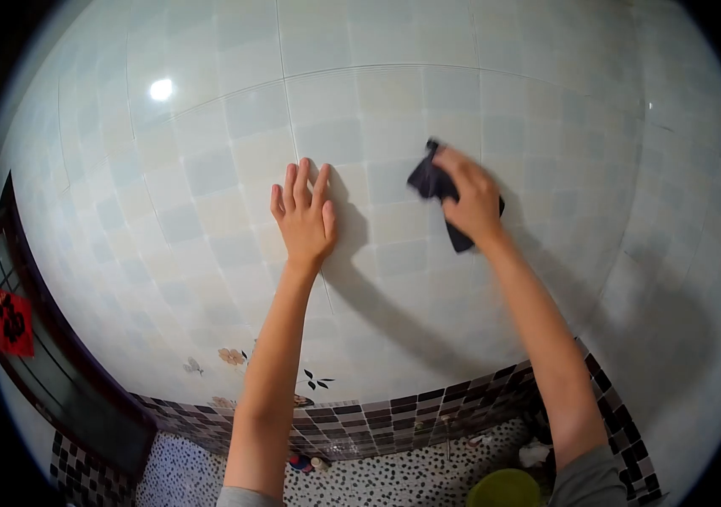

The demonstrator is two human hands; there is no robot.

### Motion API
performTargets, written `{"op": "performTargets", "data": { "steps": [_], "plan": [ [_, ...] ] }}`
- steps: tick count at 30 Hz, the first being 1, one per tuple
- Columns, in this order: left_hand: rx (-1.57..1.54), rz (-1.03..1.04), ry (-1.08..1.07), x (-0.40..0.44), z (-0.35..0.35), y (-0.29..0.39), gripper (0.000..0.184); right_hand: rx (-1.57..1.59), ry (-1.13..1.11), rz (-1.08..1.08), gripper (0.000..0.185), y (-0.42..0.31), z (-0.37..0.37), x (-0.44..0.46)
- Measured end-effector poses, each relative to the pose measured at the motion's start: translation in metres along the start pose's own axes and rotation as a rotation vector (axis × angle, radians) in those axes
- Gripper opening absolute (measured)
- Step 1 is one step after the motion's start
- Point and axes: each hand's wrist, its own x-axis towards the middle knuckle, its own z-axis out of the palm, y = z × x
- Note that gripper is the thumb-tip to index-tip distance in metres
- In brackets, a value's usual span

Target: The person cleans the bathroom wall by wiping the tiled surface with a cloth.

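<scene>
My left hand [305,221] rests against the pale checkered tile wall [394,101] with its fingers apart and nothing in it. To the right, my right hand [472,198] has a dark cloth [433,182] gripped under its fingers against the same wall. The cloth hangs out to the left of the fingers and below the palm. My right hand is slightly blurred. Both forearms reach up from the bottom of the view.
At the far left is a dark-framed door [65,363] with a red paper sign [15,324]. Dark mosaic tiles [377,416] band the lower wall. Below, on the speckled floor [352,486], are small bottles [300,462] and a green basin [504,490].
</scene>
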Motion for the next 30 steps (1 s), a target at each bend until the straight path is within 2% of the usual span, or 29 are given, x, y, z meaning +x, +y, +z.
{"op": "performTargets", "data": {
  "steps": [2, 4, 8, 16, 22, 30],
  "plan": [
    [-0.017, -0.012, -0.025, 0.009, -0.003, 0.004, 0.053, 0.047, 0.076, 0.188, 0.060, 0.009, -0.002, 0.032],
    [-0.059, -0.032, -0.123, 0.028, -0.008, 0.013, 0.052, 0.051, 0.131, 0.231, 0.059, 0.018, 0.000, 0.062],
    [0.020, 0.075, 0.021, 0.047, 0.013, 0.034, 0.051, 0.039, 0.131, 0.182, 0.059, 0.020, 0.005, 0.094],
    [0.071, 0.055, -0.011, 0.043, 0.011, 0.033, 0.053, 0.013, 0.272, 0.081, 0.058, 0.024, 0.016, 0.085],
    [0.099, 0.063, 0.013, 0.040, 0.015, 0.030, 0.053, 0.027, 0.219, -0.072, 0.058, 0.020, 0.014, 0.070],
    [0.059, 0.082, 0.030, 0.044, 0.016, 0.027, 0.052, 0.006, 0.172, -0.134, 0.060, 0.018, 0.012, 0.053]
  ]
}}
